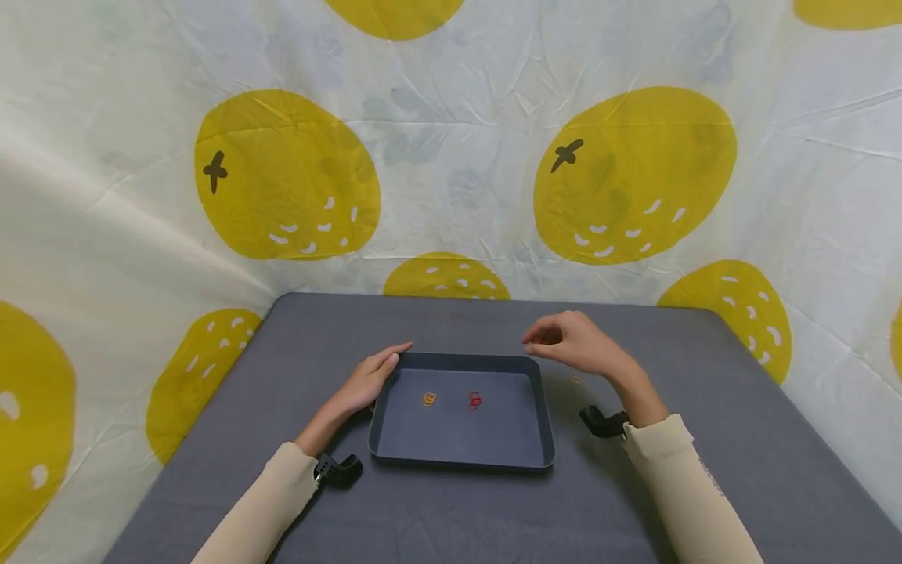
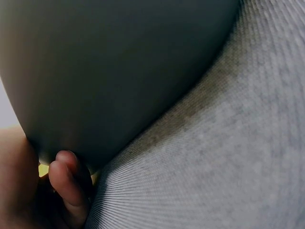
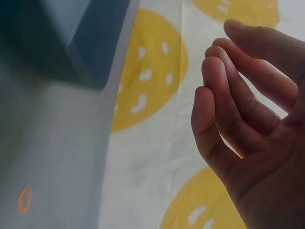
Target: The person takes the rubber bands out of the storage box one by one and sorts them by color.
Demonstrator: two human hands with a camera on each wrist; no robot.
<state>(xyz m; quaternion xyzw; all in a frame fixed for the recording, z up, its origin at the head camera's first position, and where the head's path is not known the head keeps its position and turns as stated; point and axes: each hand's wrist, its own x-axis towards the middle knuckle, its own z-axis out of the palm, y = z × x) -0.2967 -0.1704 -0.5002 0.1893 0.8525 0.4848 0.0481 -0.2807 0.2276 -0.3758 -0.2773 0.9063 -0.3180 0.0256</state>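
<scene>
A dark grey rectangular tray (image 1: pixel 451 435) lies on the table in the head view. Inside it are a small cluster of orange rubber bands (image 1: pixel 429 399) on the left and red rubber bands (image 1: pixel 475 402) nearer the middle. My left hand (image 1: pixel 366 382) holds the tray's far left corner, thumb at the rim; its curled fingertips (image 2: pixel 64 179) show beside the tray in the left wrist view. Raised above the far right corner, my right hand (image 1: pixel 578 342) has loosely bent fingers, with a gap between thumb and index finger and nothing visible held. One loose orange rubber band (image 1: pixel 575 380) lies right of the tray.
A grey cloth covers the table (image 1: pixel 451 513). Behind and beside it hangs a pale curtain (image 1: pixel 451 211) printed with yellow fruit. Black wrist devices sit at the left cuff (image 1: pixel 338 471) and right cuff (image 1: pixel 604 422).
</scene>
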